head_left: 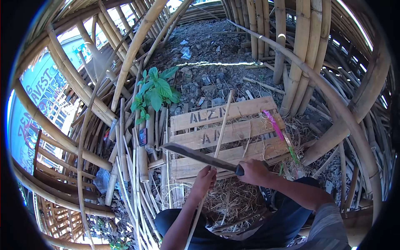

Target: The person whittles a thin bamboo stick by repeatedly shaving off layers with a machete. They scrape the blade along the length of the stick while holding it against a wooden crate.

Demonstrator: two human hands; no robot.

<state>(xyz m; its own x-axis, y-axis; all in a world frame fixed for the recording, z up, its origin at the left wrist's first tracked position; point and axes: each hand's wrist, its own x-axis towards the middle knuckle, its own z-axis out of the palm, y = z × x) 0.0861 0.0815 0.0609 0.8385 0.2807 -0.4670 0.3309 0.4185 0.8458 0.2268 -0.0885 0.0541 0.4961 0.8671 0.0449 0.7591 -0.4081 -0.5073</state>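
In my right hand [253, 171] is the dark handle of a long machete [200, 156], its blade pointing left and slightly up across the slatted wooden crate [233, 125]. My left hand [204, 179] is closed round a thin bamboo strip [225, 121], just below the blade. The strip runs from over the crate down past my left wrist, and the blade crosses it just above my left fingers. Pink and green strings [273, 121] lie at the crate's right side. Pale shavings [233, 202] are heaped between my legs.
Long split bamboo strips [130, 183] lie at the left, near a phone [143, 136] on a bamboo pole. A leafy green plant [156, 89] grows behind them. Thick bamboo poles [306, 54] stand at the right. Rocky ground [204, 79] lies beyond the crate.
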